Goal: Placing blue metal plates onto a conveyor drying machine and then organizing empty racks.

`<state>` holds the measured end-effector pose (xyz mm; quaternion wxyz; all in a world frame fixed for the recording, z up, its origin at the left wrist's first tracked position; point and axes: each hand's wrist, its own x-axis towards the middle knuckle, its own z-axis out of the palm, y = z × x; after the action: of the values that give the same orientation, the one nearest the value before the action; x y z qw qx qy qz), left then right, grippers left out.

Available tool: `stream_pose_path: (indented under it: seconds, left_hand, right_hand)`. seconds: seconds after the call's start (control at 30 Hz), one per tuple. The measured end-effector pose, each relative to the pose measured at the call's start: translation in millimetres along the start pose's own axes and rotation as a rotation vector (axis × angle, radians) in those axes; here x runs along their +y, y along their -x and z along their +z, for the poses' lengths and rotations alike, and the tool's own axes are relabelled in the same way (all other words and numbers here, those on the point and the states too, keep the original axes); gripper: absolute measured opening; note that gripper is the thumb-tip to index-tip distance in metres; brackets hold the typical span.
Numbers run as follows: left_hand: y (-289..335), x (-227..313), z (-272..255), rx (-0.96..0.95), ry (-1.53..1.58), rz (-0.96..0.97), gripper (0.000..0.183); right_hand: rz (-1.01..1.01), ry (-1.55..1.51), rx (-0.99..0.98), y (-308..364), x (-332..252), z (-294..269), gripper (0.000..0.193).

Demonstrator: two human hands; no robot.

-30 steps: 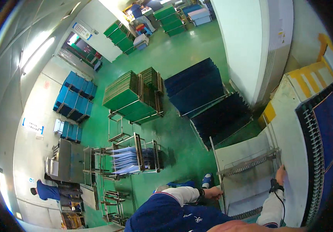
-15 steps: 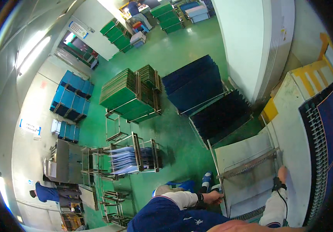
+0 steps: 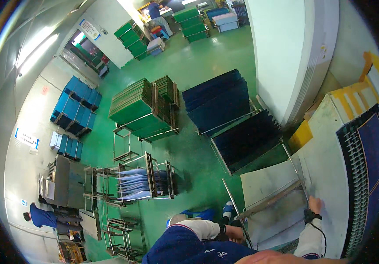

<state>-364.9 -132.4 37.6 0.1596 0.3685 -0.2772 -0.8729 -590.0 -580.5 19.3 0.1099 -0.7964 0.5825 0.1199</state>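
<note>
- Two bare hands are working at one wire-framed cart: the right hand (image 3: 315,204) is lying flat, fingers together, on the top pale grey sheet (image 3: 272,185), pressing it rather than pinching it.
- One left hand (image 3: 235,233) is sitting at the cart's front metal rail (image 3: 237,215); whether its fingers are closing round the rail I cannot tell.
- One dark strap is circling each wrist, two in all.
- Two racks of dark blue panels (image 3: 247,138) are standing just beyond the cart, one behind the other.
- Two stacks of green boards (image 3: 133,104) are waiting on a trolley further out on the green floor (image 3: 198,57).
- One low rack of pale sheets (image 3: 134,184) is sitting to the left.
- One person in blue (image 3: 40,216) is standing by a grey bench at the far left.
</note>
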Motion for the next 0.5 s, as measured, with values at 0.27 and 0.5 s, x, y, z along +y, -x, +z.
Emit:
stream_pose_path:
  seconds: [0.27, 0.5]
  left_hand:
    - [50.1, 111.6, -54.5, 0.669, -0.025, 0.293, 0.032]
    - [47.1, 145.9, -53.7, 1.220, -0.712, 0.358, 0.059]
  right_hand:
    - [0.402, -0.666, -0.265, -7.7, -20.2, -11.5, 0.032]
    - [-0.113, 0.059, -0.116, -7.4, -13.5, 1.1, 0.020]
